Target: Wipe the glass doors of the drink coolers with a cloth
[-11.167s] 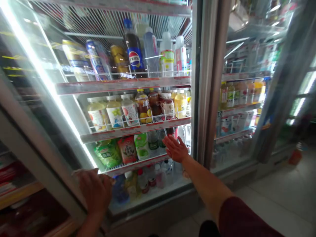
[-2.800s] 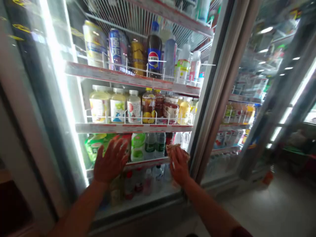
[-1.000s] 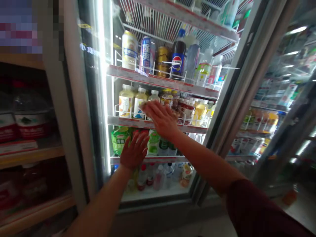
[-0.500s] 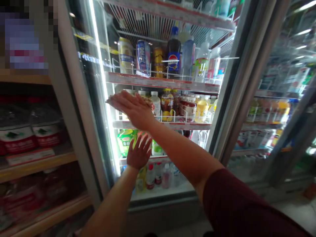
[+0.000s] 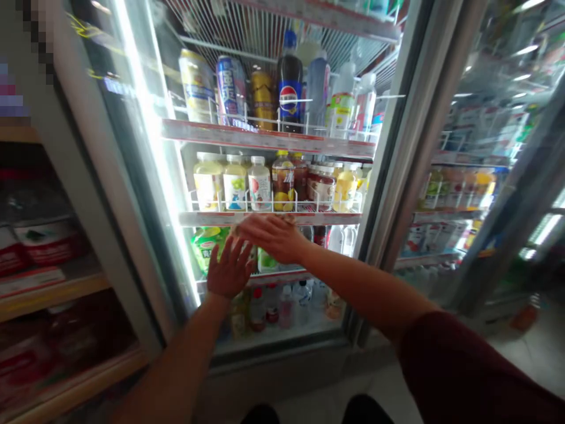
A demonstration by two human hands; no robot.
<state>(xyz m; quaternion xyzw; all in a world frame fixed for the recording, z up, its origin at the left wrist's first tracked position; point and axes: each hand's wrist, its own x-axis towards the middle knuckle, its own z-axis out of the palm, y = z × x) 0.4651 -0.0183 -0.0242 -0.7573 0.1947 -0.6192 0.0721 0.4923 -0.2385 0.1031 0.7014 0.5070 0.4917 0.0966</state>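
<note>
The cloth (image 5: 289, 218) lies under the right hand (image 5: 274, 238), which holds it flat-palmed, just above and right of the empty, spread left hand (image 5: 228, 274).

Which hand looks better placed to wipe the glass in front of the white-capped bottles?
Probably the right hand: it has the cloth beneath it and shows just below those white-capped bottles. The left hand, lower and near the green pouch, has spread fingers and no visible cloth.
</note>
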